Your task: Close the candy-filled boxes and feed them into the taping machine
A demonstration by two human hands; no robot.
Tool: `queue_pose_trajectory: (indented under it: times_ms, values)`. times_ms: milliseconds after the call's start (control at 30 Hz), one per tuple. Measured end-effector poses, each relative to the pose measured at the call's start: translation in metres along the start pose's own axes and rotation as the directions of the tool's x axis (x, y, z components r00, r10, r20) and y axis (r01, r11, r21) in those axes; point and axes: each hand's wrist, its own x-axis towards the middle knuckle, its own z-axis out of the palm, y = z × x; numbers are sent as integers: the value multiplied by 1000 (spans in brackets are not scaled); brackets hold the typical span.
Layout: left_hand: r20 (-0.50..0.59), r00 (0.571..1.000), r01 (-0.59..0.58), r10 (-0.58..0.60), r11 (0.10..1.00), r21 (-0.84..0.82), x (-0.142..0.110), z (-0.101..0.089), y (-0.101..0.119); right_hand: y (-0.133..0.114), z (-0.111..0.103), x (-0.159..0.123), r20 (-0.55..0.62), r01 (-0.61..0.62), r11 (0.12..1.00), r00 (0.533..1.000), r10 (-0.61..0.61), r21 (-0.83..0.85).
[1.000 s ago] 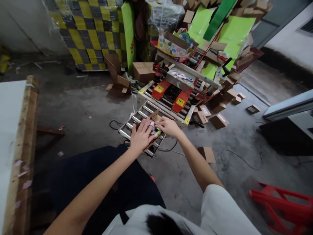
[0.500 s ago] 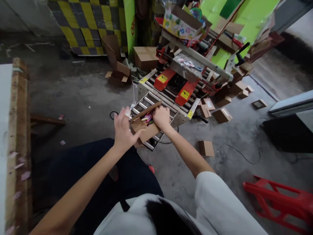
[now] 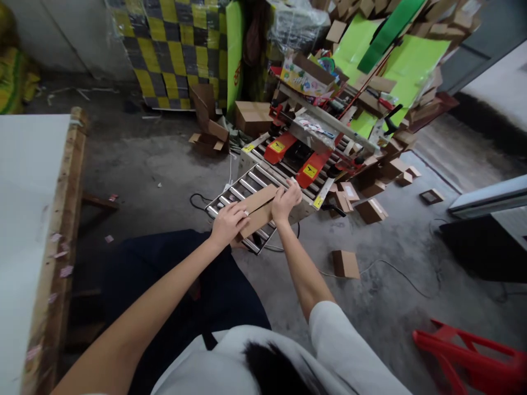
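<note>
A small cardboard box [image 3: 257, 220] rests on the metal rollers [image 3: 256, 179] at the near end of a roller conveyor. Its top flaps lie folded almost flat, with a narrow dark gap between them, and whatever is inside is hidden. My left hand [image 3: 229, 224] is closed over the box's left end, fingers on the top flap. At the other end, my right hand [image 3: 286, 203] grips the box's right corner with bent fingers.
Just beyond the rollers stands a carton sealing machine with red guides [image 3: 312, 169]. An open printed carton [image 3: 308, 74] sits on top of it. Small boxes [image 3: 370, 209] litter the floor to the right, near a red plastic stool [image 3: 473, 351]. A white-topped wooden table [image 3: 37, 192] is at left.
The box's raised flaps have come down over its colourful contents. My left hand has moved from open beside the box onto its top; my right hand has left the inside for the right end.
</note>
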Motion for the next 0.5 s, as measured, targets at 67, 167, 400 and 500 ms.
queue_pose_trajectory:
  times_ms: [67,167,400,500]
  values:
    - [2,1000,29,-29,999,27,-4,-2,5,2,2,-25,56,-7,999,998,5,51]
    - [-16,996,83,-83,995,46,-20,-8,21,9,3,-52,271,136,988,950,-152,74]
    - [-9,975,219,-222,970,-108,-20,-6,21,22,-9,-18,615,458,868,632,-471,195]
    - [50,965,260,-256,931,-255,2,14,-2,15,-15,-17,649,456,888,658,-382,61]
